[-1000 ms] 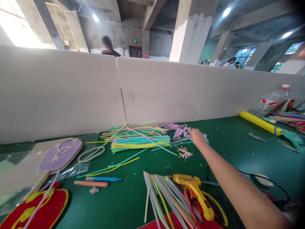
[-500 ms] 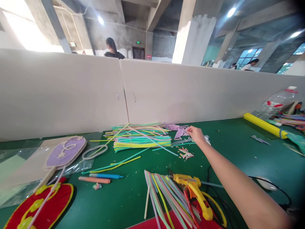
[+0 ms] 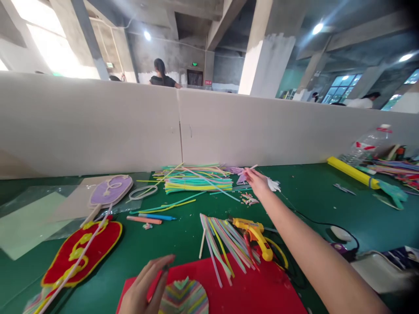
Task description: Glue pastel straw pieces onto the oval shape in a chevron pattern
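My right hand [image 3: 257, 182] reaches over the far part of the green table, its fingers pinched at a short pale stick beside the purple scraps [image 3: 241, 174]. Near the bottom edge, my left hand [image 3: 149, 283] hovers with fingers apart and nothing in them, next to a striped round piece [image 3: 185, 296] on a red sheet [image 3: 262, 292]. A fan of pastel strips [image 3: 222, 244] lies partly on that sheet, with a yellow glue gun [image 3: 253, 233] to its right. Bundled strips [image 3: 196, 181] lie left of my right hand.
A red fan-shaped piece [image 3: 85, 248] and a purple one [image 3: 111, 191] lie at left. A pale partition [image 3: 209, 126] backs the table. A bottle [image 3: 366, 146], yellow tube [image 3: 353, 172] and black cable [image 3: 314, 221] are at right. People stand beyond the partition.
The view has tilted up and shifted left. My left hand has come into view with the striped piece. A short pale stick now shows at my right hand's fingertips.
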`<action>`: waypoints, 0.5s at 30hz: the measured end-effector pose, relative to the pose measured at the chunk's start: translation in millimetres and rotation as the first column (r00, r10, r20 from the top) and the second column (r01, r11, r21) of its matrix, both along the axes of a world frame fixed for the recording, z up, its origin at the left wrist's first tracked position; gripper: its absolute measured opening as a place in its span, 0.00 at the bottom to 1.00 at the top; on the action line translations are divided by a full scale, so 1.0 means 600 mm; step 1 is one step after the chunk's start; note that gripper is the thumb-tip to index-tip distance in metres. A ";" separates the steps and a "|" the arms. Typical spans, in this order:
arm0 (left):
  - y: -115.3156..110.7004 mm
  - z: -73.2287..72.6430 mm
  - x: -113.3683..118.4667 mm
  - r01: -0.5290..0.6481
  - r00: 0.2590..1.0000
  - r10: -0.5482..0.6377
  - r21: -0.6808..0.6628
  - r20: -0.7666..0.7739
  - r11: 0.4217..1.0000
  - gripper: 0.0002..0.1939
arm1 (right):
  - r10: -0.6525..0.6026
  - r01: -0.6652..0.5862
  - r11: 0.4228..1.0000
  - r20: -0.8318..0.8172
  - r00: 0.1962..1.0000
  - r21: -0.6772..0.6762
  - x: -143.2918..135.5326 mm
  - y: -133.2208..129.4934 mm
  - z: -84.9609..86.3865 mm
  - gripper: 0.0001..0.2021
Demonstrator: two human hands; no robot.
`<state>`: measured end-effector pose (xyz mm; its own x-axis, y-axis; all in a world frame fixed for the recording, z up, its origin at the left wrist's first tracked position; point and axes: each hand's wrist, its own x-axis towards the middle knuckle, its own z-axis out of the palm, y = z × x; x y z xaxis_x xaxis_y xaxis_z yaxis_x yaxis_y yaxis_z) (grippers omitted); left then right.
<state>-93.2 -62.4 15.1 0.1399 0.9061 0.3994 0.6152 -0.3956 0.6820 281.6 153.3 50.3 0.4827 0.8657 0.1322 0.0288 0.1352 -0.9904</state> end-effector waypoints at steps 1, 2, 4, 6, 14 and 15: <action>0.004 0.015 0.010 -0.020 1.000 0.020 0.002 0.022 1.000 0.12 | 0.058 -0.058 0.998 -0.050 0.997 0.008 -0.032 -0.016 0.009 0.15; 0.008 0.028 0.021 -0.030 0.999 0.030 -0.012 0.044 0.999 0.12 | 0.117 -0.116 0.993 -0.093 0.989 0.015 -0.066 -0.035 0.017 0.16; 0.017 0.048 0.045 -0.028 0.995 0.030 -0.025 0.094 0.999 0.12 | 0.241 -0.240 0.970 -0.160 0.957 0.028 -0.136 -0.084 0.031 0.17; 0.028 0.057 0.065 -0.040 0.985 0.044 -0.028 0.164 0.999 0.14 | 0.366 -0.368 0.929 -0.212 0.906 0.033 -0.198 -0.143 0.040 0.17; 0.050 0.058 0.047 0.124 0.946 -0.093 -0.084 0.310 0.989 0.09 | 0.499 -0.515 0.857 -0.238 0.833 -0.007 -0.300 -0.309 0.007 0.15; 0.050 0.058 0.040 0.153 0.952 -0.124 -0.086 0.280 0.984 0.08 | 0.476 -0.498 0.867 -0.261 0.840 -0.020 -0.302 -0.314 -0.003 0.15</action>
